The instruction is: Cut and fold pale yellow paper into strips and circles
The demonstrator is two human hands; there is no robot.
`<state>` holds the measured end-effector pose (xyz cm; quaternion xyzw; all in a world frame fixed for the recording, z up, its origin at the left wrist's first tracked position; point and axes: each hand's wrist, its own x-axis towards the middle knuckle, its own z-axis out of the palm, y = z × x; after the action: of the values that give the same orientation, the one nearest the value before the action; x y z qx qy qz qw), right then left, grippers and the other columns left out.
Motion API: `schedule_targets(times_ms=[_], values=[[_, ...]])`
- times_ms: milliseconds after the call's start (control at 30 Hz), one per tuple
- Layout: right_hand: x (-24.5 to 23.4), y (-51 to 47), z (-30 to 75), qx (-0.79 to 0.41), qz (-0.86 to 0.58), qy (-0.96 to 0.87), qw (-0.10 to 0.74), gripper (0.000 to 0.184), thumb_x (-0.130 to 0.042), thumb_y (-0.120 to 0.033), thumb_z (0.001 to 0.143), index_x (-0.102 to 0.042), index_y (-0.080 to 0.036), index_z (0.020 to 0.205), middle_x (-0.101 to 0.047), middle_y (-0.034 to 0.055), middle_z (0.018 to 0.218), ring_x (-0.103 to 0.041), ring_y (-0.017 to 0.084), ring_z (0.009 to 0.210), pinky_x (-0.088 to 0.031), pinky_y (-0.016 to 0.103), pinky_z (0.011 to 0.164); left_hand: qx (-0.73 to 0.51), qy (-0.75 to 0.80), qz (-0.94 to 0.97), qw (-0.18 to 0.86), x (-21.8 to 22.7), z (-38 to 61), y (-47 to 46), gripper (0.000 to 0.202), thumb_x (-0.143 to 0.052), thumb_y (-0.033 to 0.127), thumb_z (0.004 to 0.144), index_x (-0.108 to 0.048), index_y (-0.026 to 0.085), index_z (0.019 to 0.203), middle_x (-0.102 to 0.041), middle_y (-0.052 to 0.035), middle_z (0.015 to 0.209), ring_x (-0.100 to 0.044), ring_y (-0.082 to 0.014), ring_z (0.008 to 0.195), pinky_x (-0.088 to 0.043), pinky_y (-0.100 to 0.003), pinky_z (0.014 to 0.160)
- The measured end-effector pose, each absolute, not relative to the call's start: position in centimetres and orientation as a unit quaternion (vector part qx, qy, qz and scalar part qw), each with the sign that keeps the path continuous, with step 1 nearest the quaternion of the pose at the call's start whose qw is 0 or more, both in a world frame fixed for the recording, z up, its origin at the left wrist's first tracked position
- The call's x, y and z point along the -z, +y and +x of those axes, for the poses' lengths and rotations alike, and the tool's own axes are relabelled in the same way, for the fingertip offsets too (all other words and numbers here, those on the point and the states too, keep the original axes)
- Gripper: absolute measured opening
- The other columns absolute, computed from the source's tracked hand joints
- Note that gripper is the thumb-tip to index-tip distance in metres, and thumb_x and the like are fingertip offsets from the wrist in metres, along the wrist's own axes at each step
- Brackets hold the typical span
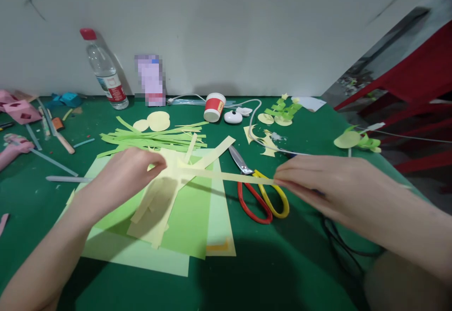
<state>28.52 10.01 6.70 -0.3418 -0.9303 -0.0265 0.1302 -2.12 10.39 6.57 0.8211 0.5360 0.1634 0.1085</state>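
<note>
A narrow pale-yellow paper strip [229, 176] stretches between my hands. My right hand [318, 184] pinches its right end between thumb and fingers. My left hand [127, 179] is closed in a pinch at the left, where the strip blends into the yellow paper behind it. Below lie pale-yellow paper pieces [150, 221] on a green paper sheet [190, 235], with lighter sheets beneath. Scissors [246, 170] with one red and one yellow handle lie under the strip, blades pointing away. Beyond my left hand is a pile of green paper strips [151, 139] beside yellow paper discs [158, 121].
A water bottle [108, 75], a phone [151, 80] and a paper cup [214, 107] stand along the wall. A white cable [251, 118] winds past a white case [233, 117]. Paper plant shapes [284, 110] lie behind; pink paper pieces [23, 112] and a knife [64, 142] lie left.
</note>
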Motion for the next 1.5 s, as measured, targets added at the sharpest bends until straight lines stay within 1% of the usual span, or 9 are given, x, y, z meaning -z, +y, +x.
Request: schedule_targets(times_ms=[100,167,367,700,933,1200,1267,1367,1500], values=[[-6.2,8.9,26.2,0.001,-0.341,-0.936,0.084,0.024,-0.039,-0.012,0.084,-0.058,-0.019,0.070,-0.060,0.0027,0.068,-0.053,0.016,0.060,-0.036,0.028,0.052,-0.230,0.505,0.822,0.131,-5.8,0.7,9.5,0.021,-0.049,0.027,0.082,-0.063,0.018,0.095,-0.067,-0.0035,0.096,-0.061,-0.0167,0.086,-0.048,-0.028,0.074],[-5.9,8.1,24.7,0.001,-0.327,-0.942,0.082,0.022,-0.043,-0.007,0.080,-0.057,-0.018,0.066,-0.057,0.0016,0.063,-0.050,0.016,0.059,-0.034,0.028,0.053,-0.258,0.424,0.847,0.190,-5.2,2.5,8.7,0.019,-0.049,0.025,0.084,-0.061,0.016,0.095,-0.067,-0.0033,0.093,-0.060,-0.0136,0.088,-0.047,-0.025,0.079],[-5.5,7.0,22.8,0.035,-0.319,-0.939,0.121,0.024,-0.047,-0.007,0.079,-0.057,-0.017,0.059,-0.053,0.0014,0.053,-0.046,0.014,0.051,-0.029,0.028,0.050,-0.211,0.375,0.864,0.262,-3.8,4.0,7.3,0.019,-0.042,0.020,0.087,-0.061,0.015,0.086,-0.065,-0.0024,0.080,-0.059,-0.0117,0.075,-0.047,-0.023,0.068],[-4.7,7.2,22.1,0.041,-0.314,-0.940,0.126,0.017,-0.053,-0.005,0.073,-0.058,-0.016,0.062,-0.056,0.0007,0.056,-0.048,0.014,0.052,-0.029,0.026,0.049,-0.242,0.407,0.844,0.251,-3.5,3.5,7.8,0.013,-0.051,0.016,0.079,-0.065,0.015,0.078,-0.067,-0.0009,0.072,-0.059,-0.0103,0.063,-0.045,-0.019,0.056],[-6.2,8.4,24.3,0.079,-0.348,-0.922,0.150,0.026,-0.044,-0.012,0.081,-0.059,-0.017,0.059,-0.058,0.0013,0.054,-0.050,0.015,0.049,-0.030,0.028,0.047,-0.227,0.476,0.800,0.287,-3.9,2.5,9.6,0.014,-0.053,0.014,0.077,-0.067,0.014,0.075,-0.069,-0.0011,0.071,-0.062,-0.0109,0.061,-0.047,-0.021,0.058],[-7.7,9.0,29.7,0.158,-0.383,-0.898,0.148,0.042,-0.030,-0.033,0.089,-0.059,-0.020,0.061,-0.063,0.0045,0.060,-0.055,0.015,0.046,-0.031,0.026,0.038,-0.171,0.557,0.797,0.158,-4.0,-0.3,12.5,0.014,-0.053,0.019,0.075,-0.066,0.015,0.070,-0.069,-0.0022,0.073,-0.062,-0.0156,0.063,-0.046,-0.024,0.058],[-7.9,9.1,30.3,0.126,-0.394,-0.902,0.124,0.044,-0.027,-0.035,0.090,-0.059,-0.021,0.064,-0.065,0.0053,0.064,-0.057,0.016,0.049,-0.035,0.026,0.039,-0.173,0.586,0.783,0.114,-3.9,-0.9,13.0,0.016,-0.051,0.020,0.076,-0.065,0.014,0.073,-0.069,-0.0054,0.075,-0.062,-0.0189,0.064,-0.046,-0.028,0.058],[-7.7,9.7,29.9,0.024,-0.384,-0.919,0.081,0.038,-0.028,-0.031,0.090,-0.060,-0.020,0.073,-0.065,0.0051,0.069,-0.060,0.017,0.057,-0.040,0.027,0.046,-0.230,0.581,0.776,0.085,-4.1,-0.5,12.6,0.022,-0.045,0.025,0.083,-0.061,0.013,0.092,-0.066,-0.0085,0.094,-0.061,-0.0209,0.083,-0.047,-0.033,0.072],[-7.3,10.7,27.6,-0.136,-0.349,-0.925,0.062,0.030,-0.032,-0.027,0.090,-0.055,-0.017,0.073,-0.059,0.0019,0.066,-0.054,0.013,0.058,-0.038,0.025,0.052,-0.261,0.384,0.876,0.133,-3.9,1.8,10.5,0.038,-0.048,0.033,0.084,-0.046,0.017,0.118,-0.057,-0.0064,0.116,-0.051,-0.0168,0.107,-0.041,-0.032,0.092]])
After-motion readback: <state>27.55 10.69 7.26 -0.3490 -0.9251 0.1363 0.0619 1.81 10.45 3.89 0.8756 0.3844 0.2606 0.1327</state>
